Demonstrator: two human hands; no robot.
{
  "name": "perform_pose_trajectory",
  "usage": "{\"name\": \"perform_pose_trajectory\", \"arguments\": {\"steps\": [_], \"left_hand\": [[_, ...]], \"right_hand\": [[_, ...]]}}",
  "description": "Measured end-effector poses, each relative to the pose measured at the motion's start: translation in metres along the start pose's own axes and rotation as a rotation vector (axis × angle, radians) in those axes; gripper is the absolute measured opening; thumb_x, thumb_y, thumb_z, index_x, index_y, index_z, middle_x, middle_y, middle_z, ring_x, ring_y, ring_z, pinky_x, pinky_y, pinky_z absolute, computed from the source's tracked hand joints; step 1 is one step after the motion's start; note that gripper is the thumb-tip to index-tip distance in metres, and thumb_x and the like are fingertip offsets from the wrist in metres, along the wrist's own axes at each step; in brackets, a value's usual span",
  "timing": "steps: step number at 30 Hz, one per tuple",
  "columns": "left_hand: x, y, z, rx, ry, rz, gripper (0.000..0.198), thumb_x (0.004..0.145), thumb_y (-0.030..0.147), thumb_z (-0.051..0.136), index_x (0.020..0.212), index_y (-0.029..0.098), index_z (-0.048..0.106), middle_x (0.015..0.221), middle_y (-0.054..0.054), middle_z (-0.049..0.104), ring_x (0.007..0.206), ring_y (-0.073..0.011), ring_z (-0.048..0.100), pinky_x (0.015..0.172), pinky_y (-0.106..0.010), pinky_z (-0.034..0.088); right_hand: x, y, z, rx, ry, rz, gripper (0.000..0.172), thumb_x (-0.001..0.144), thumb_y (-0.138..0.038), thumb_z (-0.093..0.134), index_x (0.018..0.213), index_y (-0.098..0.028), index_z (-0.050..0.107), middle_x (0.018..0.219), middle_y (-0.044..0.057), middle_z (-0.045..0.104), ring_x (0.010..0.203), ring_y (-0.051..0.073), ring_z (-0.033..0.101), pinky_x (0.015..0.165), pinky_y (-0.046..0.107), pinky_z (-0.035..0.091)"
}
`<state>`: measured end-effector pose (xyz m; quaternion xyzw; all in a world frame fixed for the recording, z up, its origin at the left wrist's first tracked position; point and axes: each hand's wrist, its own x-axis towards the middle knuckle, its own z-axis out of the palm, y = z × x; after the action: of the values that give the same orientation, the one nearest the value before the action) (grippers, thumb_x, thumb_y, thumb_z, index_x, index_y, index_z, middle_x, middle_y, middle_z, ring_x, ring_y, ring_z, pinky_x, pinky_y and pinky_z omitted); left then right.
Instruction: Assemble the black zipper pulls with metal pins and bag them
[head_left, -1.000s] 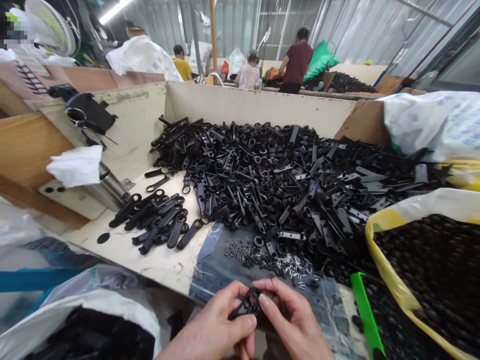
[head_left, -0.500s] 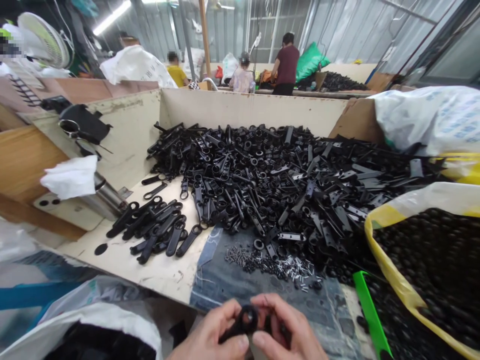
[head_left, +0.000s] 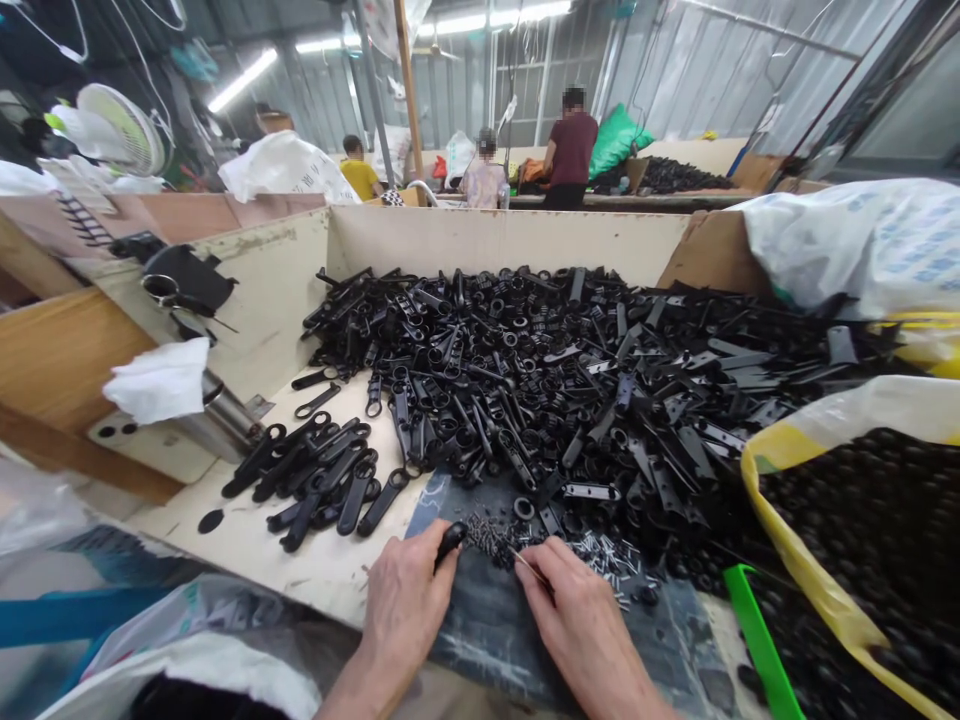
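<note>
My left hand (head_left: 405, 598) is closed round a black plastic part (head_left: 450, 540) whose rounded end sticks out past the fingers. My right hand (head_left: 574, 610) pinches a thin metal pin (head_left: 527, 565) at the edge of a heap of small pins and springs (head_left: 555, 545). Both hands rest on a dark denim cloth (head_left: 487, 630) at the near edge of the bench. Just beyond lies a big pile of black plastic parts (head_left: 570, 380). A smaller group of long black handles (head_left: 322, 480) lies to the left.
A yellow-rimmed sack of black pieces (head_left: 862, 520) stands at the right, with a green plastic strip (head_left: 757, 640) beside it. A metal flask under a white cloth (head_left: 172, 385) and a phone (head_left: 142, 445) lie at the left. Several people work at far benches.
My hands were together at the bottom edge, working one black part. They have moved forward onto the cloth and apart; the right hand now pinches a pin at the heap.
</note>
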<state>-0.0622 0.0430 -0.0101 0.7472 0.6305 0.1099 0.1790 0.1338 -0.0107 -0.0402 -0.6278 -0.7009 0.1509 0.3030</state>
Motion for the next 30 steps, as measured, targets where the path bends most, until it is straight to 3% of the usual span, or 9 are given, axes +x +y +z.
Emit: {"name": "perform_pose_trajectory", "arguments": {"steps": [4, 8, 11, 16, 20, 24, 28, 30], "left_hand": [[0.003, -0.002, -0.002, 0.018, -0.040, 0.090, 0.024, 0.097, 0.018, 0.052, 0.104, 0.026, 0.073, 0.094, -0.008, 0.083, 0.087, -0.0332, 0.074, 0.073, -0.035, 0.041], [0.009, -0.011, -0.002, -0.011, -0.066, 0.206, 0.027, 0.095, 0.010, 0.053, 0.102, 0.027, 0.073, 0.097, -0.005, 0.083, 0.093, -0.0291, 0.075, 0.083, -0.036, 0.041], [0.012, -0.019, -0.002, -0.057, -0.050, 0.237, 0.018, 0.099, 0.022, 0.054, 0.094, 0.026, 0.071, 0.087, -0.004, 0.081, 0.085, -0.0270, 0.073, 0.077, -0.034, 0.042], [0.005, -0.024, -0.001, -0.167, 0.026, 0.196, 0.024, 0.101, 0.036, 0.054, 0.088, 0.026, 0.071, 0.079, -0.003, 0.078, 0.074, -0.0246, 0.070, 0.066, -0.030, 0.043], [-0.001, -0.015, 0.003, -0.206, 0.034, 0.226, 0.018, 0.097, 0.024, 0.055, 0.096, 0.025, 0.073, 0.084, -0.005, 0.080, 0.077, -0.0267, 0.072, 0.071, -0.033, 0.043], [-0.004, -0.005, 0.009, -0.210, 0.001, 0.273, 0.021, 0.089, 0.013, 0.053, 0.091, 0.023, 0.071, 0.084, -0.009, 0.078, 0.082, -0.0314, 0.071, 0.078, -0.040, 0.040], [-0.004, -0.001, 0.008, -0.311, 0.017, 0.178, 0.021, 0.101, 0.030, 0.048, 0.092, 0.022, 0.065, 0.080, -0.007, 0.074, 0.075, -0.0259, 0.068, 0.071, -0.035, 0.045], [-0.005, 0.001, 0.008, -0.490, -0.015, 0.117, 0.030, 0.103, 0.043, 0.048, 0.086, 0.023, 0.062, 0.069, -0.002, 0.068, 0.070, -0.0212, 0.066, 0.067, -0.029, 0.046]], "right_hand": [[0.003, -0.005, 0.002, -0.036, -0.025, -0.006, 0.033, 0.109, -0.027, 0.039, 0.088, -0.024, 0.064, 0.086, 0.004, 0.069, 0.073, 0.022, 0.074, 0.063, 0.030, 0.051], [0.004, -0.008, 0.005, -0.066, -0.046, -0.001, 0.028, 0.105, -0.021, 0.042, 0.089, -0.024, 0.064, 0.087, 0.004, 0.069, 0.071, 0.021, 0.073, 0.061, 0.029, 0.048], [0.001, -0.008, 0.003, -0.001, -0.044, 0.021, 0.024, 0.103, -0.021, 0.045, 0.089, -0.024, 0.064, 0.086, 0.003, 0.069, 0.072, 0.020, 0.071, 0.062, 0.029, 0.047], [-0.006, -0.011, -0.007, 0.224, -0.012, 0.101, 0.024, 0.102, -0.030, 0.052, 0.087, -0.024, 0.070, 0.079, 0.001, 0.068, 0.066, 0.018, 0.064, 0.062, 0.027, 0.046], [-0.004, -0.018, -0.009, 0.391, 0.033, 0.246, 0.025, 0.098, -0.038, 0.060, 0.083, -0.024, 0.074, 0.071, -0.001, 0.069, 0.060, 0.017, 0.061, 0.057, 0.025, 0.044], [0.003, -0.024, -0.006, 0.478, 0.036, 0.278, 0.023, 0.093, -0.041, 0.063, 0.086, -0.022, 0.075, 0.071, 0.000, 0.074, 0.061, 0.017, 0.062, 0.058, 0.025, 0.045], [0.003, -0.023, -0.003, 0.643, 0.037, 0.356, 0.033, 0.090, -0.051, 0.068, 0.085, -0.020, 0.077, 0.070, 0.001, 0.071, 0.060, 0.017, 0.057, 0.057, 0.025, 0.043], [0.003, -0.022, 0.000, 0.757, 0.071, 0.383, 0.038, 0.089, -0.057, 0.070, 0.084, -0.020, 0.076, 0.068, 0.000, 0.066, 0.058, 0.015, 0.052, 0.055, 0.025, 0.041]]}}
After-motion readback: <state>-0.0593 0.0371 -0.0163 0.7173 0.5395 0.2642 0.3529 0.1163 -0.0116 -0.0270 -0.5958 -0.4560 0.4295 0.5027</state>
